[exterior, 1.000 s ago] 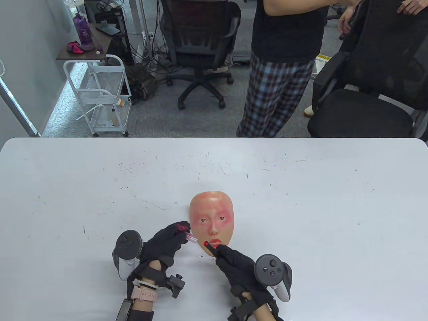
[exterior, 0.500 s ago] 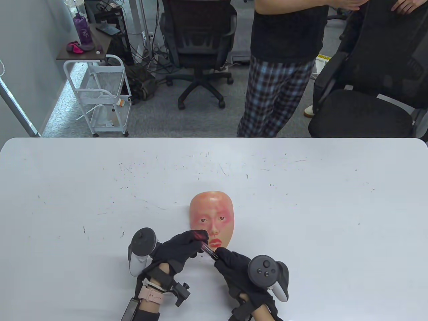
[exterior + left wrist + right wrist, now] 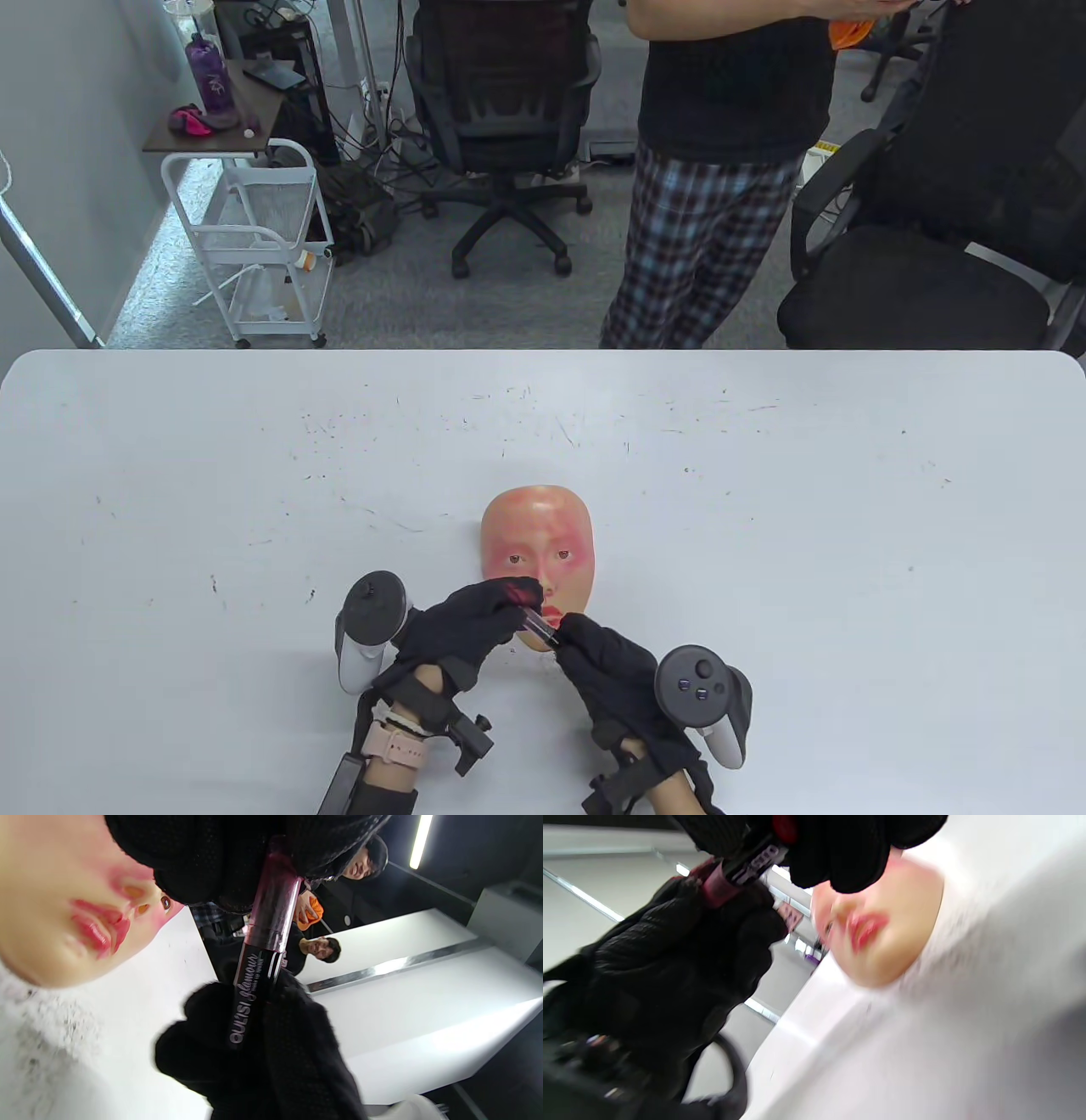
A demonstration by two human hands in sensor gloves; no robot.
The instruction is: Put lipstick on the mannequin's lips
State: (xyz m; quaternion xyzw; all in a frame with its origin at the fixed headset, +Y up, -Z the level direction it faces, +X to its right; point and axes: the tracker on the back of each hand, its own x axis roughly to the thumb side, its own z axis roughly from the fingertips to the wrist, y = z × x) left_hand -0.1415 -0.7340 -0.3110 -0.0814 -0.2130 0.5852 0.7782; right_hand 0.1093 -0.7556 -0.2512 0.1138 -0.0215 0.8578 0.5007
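A flesh-coloured mannequin face (image 3: 534,531) lies face up on the white table (image 3: 764,509), its lips (image 3: 99,927) painted red. My right hand (image 3: 570,632) grips the black lipstick tube (image 3: 250,1001) just in front of the chin. My left hand (image 3: 517,604) pinches the clear pink cap (image 3: 275,899), which sits over the tube's upper end. The two hands meet over the face's lower left cheek. The red tip is hidden. In the right wrist view the face (image 3: 882,929) and the tube (image 3: 738,870) show blurred.
A person in plaid trousers (image 3: 696,238) stands behind the table's far edge. Black office chairs (image 3: 501,110) and a white cart (image 3: 254,246) stand on the floor beyond. The table has faint scuff marks.
My left hand moved right to meet the right hand. The lipstick left the lips and its red tip went inside the clear cap.
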